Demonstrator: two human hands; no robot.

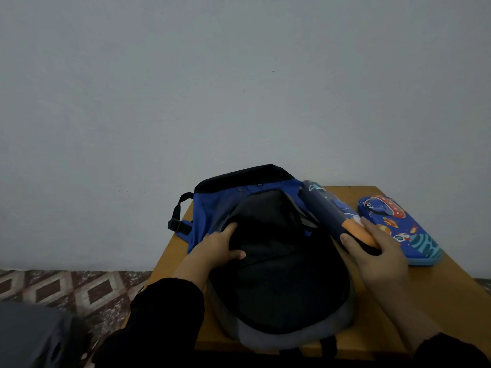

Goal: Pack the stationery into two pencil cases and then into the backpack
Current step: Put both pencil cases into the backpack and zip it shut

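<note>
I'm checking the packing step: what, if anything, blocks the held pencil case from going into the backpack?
Nothing visible. The right hand holds the dark pencil case tilted at the backpack opening, which the left hand holds apart. The second pencil case lies off to the right on the table.

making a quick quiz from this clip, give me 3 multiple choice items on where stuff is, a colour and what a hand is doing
1. Where is the rocket-print pencil case?
A. on the table, right of the backpack
B. inside the backpack
C. on the floor

2. What colour is the backpack's upper panel?
A. red
B. blue
C. green

3. What is the right hand doing?
A. resting empty
B. gripping the dark pencil case
C. pulling a strap

Answers: 1 A, it lies flat on the wood; 2 B, blue fabric shows below the black top edge; 3 B, fingers wrap its orange end.
</note>
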